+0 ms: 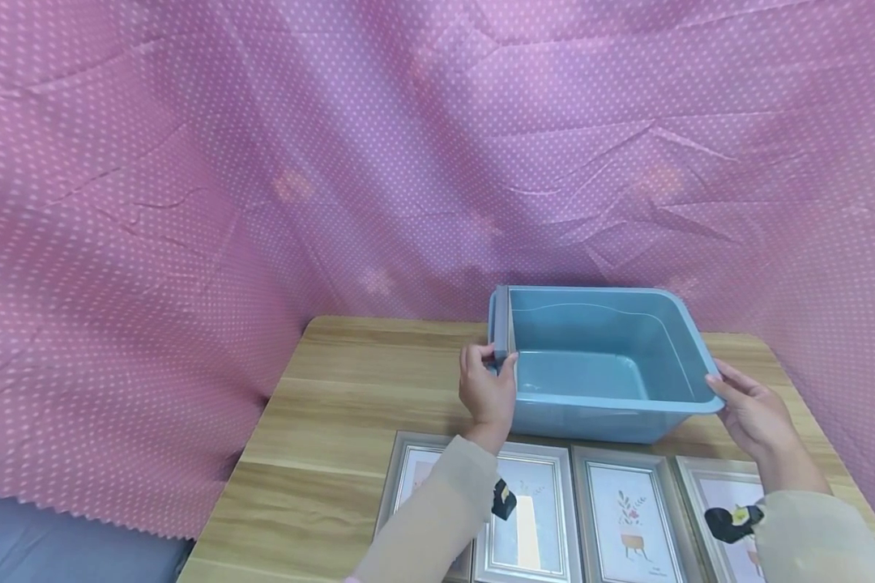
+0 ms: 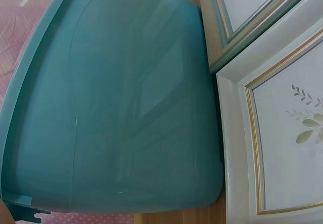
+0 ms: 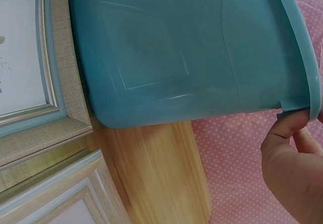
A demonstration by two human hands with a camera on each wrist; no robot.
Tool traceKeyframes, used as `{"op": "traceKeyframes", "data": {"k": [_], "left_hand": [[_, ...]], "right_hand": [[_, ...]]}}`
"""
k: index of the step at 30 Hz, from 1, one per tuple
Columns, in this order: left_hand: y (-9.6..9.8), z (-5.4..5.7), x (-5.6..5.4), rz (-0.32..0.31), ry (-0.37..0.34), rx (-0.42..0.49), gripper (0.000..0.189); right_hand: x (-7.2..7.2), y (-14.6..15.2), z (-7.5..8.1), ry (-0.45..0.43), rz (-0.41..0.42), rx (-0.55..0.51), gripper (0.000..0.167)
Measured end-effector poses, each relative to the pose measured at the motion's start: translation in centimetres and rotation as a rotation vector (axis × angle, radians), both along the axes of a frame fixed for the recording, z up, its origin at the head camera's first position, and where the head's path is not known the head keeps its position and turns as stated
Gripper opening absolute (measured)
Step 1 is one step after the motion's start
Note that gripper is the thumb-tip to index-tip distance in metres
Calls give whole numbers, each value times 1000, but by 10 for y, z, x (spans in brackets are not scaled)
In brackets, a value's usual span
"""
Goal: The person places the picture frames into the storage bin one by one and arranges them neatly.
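Observation:
A blue plastic tub (image 1: 583,409) stands toward the back of the wooden table. Along its left wall, on edge, is a flat grey-edged piece that looks like a picture frame (image 1: 501,324); its face is mostly hidden. My left hand (image 1: 487,394) pinches the near end of this piece, thumb on the tub's inner side and fingers on the outer side. At the near right corner, my right hand (image 1: 758,417) grips the tub's rim. In the right wrist view, the right hand's fingers (image 3: 287,128) curl at the rim. Only a sliver of the left hand shows in the left wrist view.
Several picture frames with plant prints lie in a row before the tub, among them a silver one (image 1: 579,518) and a grey one (image 1: 630,526). The wooden table (image 1: 335,429) extends leftward. Pink dotted cloth (image 1: 408,162) hangs behind and at both sides.

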State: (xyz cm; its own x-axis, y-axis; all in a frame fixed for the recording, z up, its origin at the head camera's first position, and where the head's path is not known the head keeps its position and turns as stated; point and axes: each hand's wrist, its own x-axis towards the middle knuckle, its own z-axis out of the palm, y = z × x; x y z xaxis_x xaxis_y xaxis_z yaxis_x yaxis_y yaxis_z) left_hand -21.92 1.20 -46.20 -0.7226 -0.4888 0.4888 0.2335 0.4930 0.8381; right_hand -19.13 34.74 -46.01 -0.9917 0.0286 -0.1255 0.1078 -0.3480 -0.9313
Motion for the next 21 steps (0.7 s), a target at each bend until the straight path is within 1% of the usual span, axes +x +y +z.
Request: {"op": "traceKeyframes", "data": {"k": [6,10,14,21], "left_hand": [[1,-2,1,-1,-28,25,34],[2,-4,2,-12,-30,35,34],[1,-6,4,-25,-19,31,35],[0,-9,7,-60,-6,26,34]], "right_hand": [[0,1,0,0,-4,-2,24],[0,1,0,1,-3,3,25],[1,1,0,-2,-4,6,25],[1,2,0,7,-4,-30,24]]}}
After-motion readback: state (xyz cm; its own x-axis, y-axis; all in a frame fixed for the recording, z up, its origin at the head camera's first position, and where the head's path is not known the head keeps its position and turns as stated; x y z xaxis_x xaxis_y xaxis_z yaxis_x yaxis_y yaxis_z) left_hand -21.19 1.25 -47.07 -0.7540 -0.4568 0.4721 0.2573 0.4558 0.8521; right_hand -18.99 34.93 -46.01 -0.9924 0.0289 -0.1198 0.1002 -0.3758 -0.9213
